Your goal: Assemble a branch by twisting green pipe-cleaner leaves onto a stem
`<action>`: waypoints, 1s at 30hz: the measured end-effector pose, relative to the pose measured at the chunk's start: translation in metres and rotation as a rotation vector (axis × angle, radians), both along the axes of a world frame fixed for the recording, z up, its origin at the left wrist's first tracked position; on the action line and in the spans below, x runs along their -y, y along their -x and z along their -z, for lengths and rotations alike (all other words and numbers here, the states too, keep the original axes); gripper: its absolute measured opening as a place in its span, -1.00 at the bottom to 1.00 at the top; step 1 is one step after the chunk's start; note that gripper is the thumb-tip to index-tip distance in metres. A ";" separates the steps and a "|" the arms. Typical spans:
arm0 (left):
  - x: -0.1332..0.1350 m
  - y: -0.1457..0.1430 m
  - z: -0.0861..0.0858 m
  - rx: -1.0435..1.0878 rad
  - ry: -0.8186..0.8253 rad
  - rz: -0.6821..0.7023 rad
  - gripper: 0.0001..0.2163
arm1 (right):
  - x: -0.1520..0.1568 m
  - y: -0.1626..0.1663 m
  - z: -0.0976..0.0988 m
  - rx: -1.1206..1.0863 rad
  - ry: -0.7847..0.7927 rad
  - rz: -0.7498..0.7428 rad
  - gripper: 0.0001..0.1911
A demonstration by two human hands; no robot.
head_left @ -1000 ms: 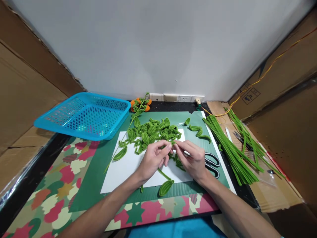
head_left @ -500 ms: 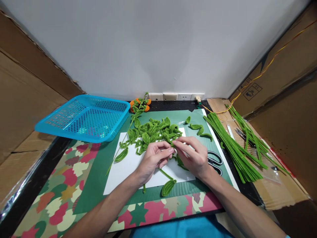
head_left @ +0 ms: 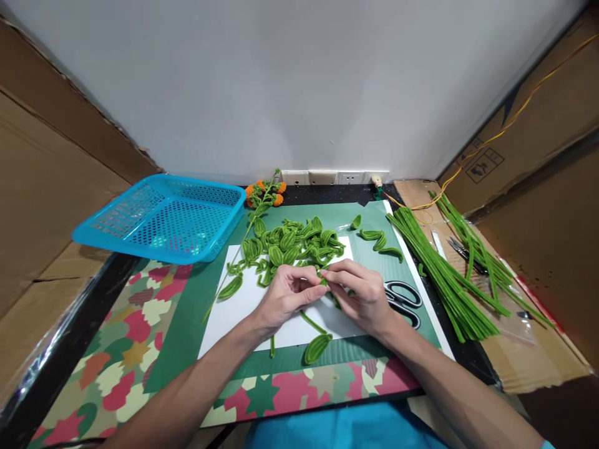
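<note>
My left hand (head_left: 291, 294) and my right hand (head_left: 359, 292) meet over the white sheet (head_left: 224, 330), fingertips pinched together on a green pipe cleaner (head_left: 322, 280). Most of that piece is hidden by my fingers. Below my left hand hangs or lies a green stem ending in a pipe-cleaner leaf (head_left: 318, 348); whether it joins the held piece I cannot tell. Just beyond my hands is a pile of looped green leaves (head_left: 285, 243). A pair of scissors (head_left: 403, 302) with black and grey handles lies beside my right hand, its blades hidden.
A blue perforated basket (head_left: 163, 218) stands at the back left. Orange flowers on a green stem (head_left: 264, 196) lie behind the pile. On the right are a bundle of green pipe cleaners (head_left: 442, 274), pliers (head_left: 465, 254) and a yellow cord (head_left: 496, 134). Cardboard walls flank the table.
My right hand has shifted slightly left and its fingers have drawn closer to my left hand's. More of the scissors shows now. The view has tilted a little.
</note>
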State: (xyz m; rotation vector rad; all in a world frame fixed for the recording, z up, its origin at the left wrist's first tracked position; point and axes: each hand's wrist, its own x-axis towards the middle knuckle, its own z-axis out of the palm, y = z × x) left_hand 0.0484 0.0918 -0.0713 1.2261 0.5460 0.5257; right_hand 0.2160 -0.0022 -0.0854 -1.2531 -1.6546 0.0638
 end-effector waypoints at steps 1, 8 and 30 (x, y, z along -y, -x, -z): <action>0.000 -0.001 0.000 -0.003 -0.021 -0.018 -0.75 | 0.000 -0.001 -0.002 0.015 0.003 0.020 -0.83; 0.007 -0.003 -0.002 -0.091 0.076 -0.014 -0.72 | 0.001 -0.010 -0.012 0.080 -0.093 0.146 -0.86; -0.024 0.013 -0.023 0.085 0.072 -0.121 -0.74 | 0.000 -0.021 -0.003 0.192 0.171 0.395 -0.53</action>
